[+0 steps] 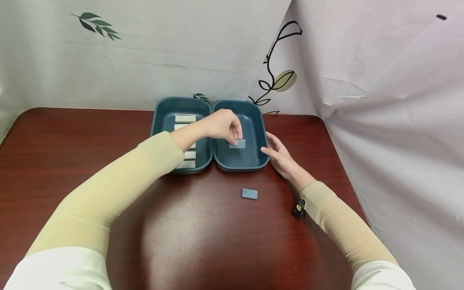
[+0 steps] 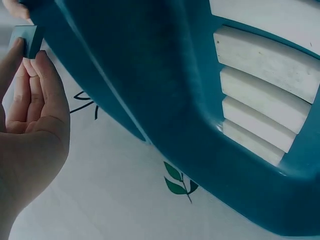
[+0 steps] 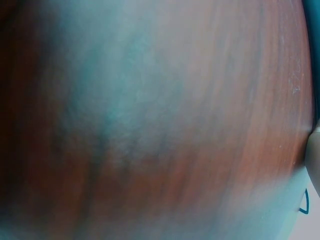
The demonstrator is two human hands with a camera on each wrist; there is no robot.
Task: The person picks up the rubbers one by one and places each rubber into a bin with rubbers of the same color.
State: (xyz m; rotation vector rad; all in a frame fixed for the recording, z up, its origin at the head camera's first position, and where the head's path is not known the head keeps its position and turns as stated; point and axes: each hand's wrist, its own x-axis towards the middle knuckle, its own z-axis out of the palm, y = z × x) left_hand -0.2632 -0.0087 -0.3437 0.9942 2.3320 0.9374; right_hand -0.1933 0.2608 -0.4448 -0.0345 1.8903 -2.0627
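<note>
My left hand reaches across into the right-hand blue tray and pinches a small blue-grey rectangular tile between thumb and fingers. In the left wrist view, the tile stands out at the fingertips, its thin edge showing. My right hand holds that tray's right side, thumb over the rim and fingers along the outer wall. A second blue-grey tile lies on the table in front of the tray. Only a fingertip of the right hand shows in the right wrist view.
The left-hand blue tray adjoins the other and holds several white blocks in a column, partly behind my left forearm. Both trays stand near the back edge of the brown table. White patterned cloth hangs behind it.
</note>
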